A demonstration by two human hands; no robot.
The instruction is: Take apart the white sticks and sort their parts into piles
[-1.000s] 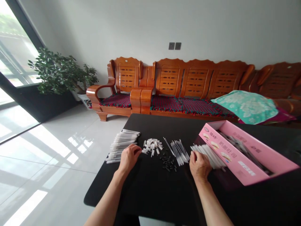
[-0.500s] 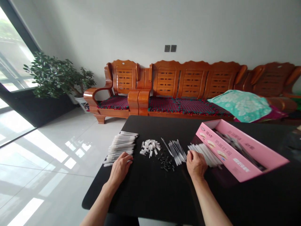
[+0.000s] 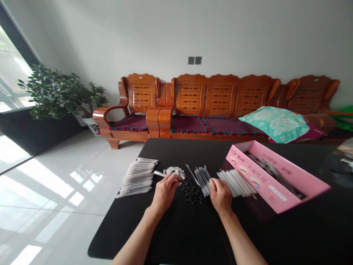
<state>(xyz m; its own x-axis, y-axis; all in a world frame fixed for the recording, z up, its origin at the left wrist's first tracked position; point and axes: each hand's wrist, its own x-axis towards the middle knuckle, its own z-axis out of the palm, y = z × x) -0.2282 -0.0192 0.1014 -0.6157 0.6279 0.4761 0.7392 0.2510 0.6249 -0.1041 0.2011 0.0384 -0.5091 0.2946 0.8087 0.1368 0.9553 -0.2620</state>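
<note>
My left hand (image 3: 165, 191) is closed, fingers bent down at the near edge of a heap of short white pen caps (image 3: 173, 170). A slim white piece (image 3: 159, 173) juts out left of its knuckles; whether the hand holds it is unclear. My right hand (image 3: 221, 195) is closed too, its thumb and forefinger together by the right end of a row of thin pen refills (image 3: 202, 178). Whatever is in those fingers is hidden. Small black plugs (image 3: 191, 193) lie scattered between the hands. Right of my right hand are clear white pen barrels (image 3: 238, 183).
A row of whitish pens (image 3: 138, 176) lies at the left of the black table (image 3: 176, 235). On the right stands a pink box (image 3: 264, 184) with dark sticks inside. Wooden seats (image 3: 206, 95) line the wall behind, and a potted plant (image 3: 60, 92) stands at left.
My left hand has moved right, from the row of pens to the white caps. My right hand has shifted slightly left, from the barrels towards the refills. The view has turned a little.
</note>
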